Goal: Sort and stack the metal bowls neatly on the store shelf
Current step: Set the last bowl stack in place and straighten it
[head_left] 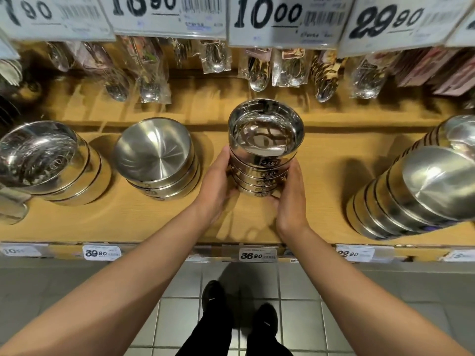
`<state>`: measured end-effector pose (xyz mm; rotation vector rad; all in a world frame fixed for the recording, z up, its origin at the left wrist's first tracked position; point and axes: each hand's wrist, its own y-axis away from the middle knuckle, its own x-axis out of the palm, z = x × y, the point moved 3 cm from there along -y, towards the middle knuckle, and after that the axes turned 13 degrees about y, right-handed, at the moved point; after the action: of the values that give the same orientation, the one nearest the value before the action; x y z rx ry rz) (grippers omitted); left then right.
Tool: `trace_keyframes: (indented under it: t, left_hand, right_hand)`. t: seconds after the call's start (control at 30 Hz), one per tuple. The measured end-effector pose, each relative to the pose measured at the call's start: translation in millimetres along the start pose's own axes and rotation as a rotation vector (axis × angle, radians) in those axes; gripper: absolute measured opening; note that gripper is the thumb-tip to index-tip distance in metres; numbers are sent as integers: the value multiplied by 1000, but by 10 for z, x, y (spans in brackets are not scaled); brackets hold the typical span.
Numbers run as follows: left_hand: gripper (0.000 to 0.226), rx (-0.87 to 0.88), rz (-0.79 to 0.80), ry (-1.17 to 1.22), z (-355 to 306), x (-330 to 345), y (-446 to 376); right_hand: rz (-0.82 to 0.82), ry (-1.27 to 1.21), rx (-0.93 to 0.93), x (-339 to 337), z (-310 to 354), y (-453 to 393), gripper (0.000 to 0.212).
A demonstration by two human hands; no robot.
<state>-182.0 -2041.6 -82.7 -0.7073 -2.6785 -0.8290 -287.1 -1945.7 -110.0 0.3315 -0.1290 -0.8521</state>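
Observation:
A stack of several small shiny metal bowls [264,147] stands upright in the middle of the wooden shelf [159,222]. My left hand [218,186] grips the stack's left side near its base. My right hand [290,196] holds the right side and cups the bottom bowl. Left of it sits a short stack of wider brushed bowls [154,155]. At the far left is another stack of mirror-finish bowls [43,160]. A tall leaning stack of large bowls [421,191] fills the right end.
Bagged spoons [259,70] hang above the back of the shelf under large price signs [280,16]. Price labels [257,255] line the shelf's front edge. Grey floor tiles and my dark shoes [216,296] lie below.

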Motion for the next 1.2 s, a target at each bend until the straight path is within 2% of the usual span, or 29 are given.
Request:
trace_keyframes:
  t: [0.1,0.2,0.3,0.4,0.47,0.6,0.7,0.8,0.9,1.07,1.2]
  left_hand:
    - [48,37,-47,-2,-1,-17,76]
    - [32,26,-215,56,93,-108,211]
    - [24,-16,-291,-6,314,-105,481]
    - [28,-90,-258,-79,588,51,775]
    - [28,-149,-225,-86,727,214,891]
    - [27,-162,-79,-164,756,618,1032]
    - [31,-155,41,-174,692,913,1096]
    - [30,-155,80,-218,636,1122,1134]
    - [11,-123,68,-239,609,1245,1140]
    - [11,-82,56,-243,700,1268,1095]
    - [15,-60,-7,-152,766,1453,957]
  right_hand:
    - [21,15,62,-87,-9,66,52]
    - [31,-9,88,-278,-64,234,51]
    - [36,-28,138,-557,-119,489,43]
    - [67,36,157,-997,-208,816,22]
    - [50,98,144,-1366,-186,1022,26]
    - [-152,21,162,-2040,11,1296,27]
    - [-244,9,139,-2307,176,1403,26]
    - [-280,1,151,-2420,242,1458,31]
    - [-269,20,171,-2527,258,1425,30]
    - [-229,70,217,-2808,183,1224,30]
    - [-155,83,272,-3011,201,877,24]
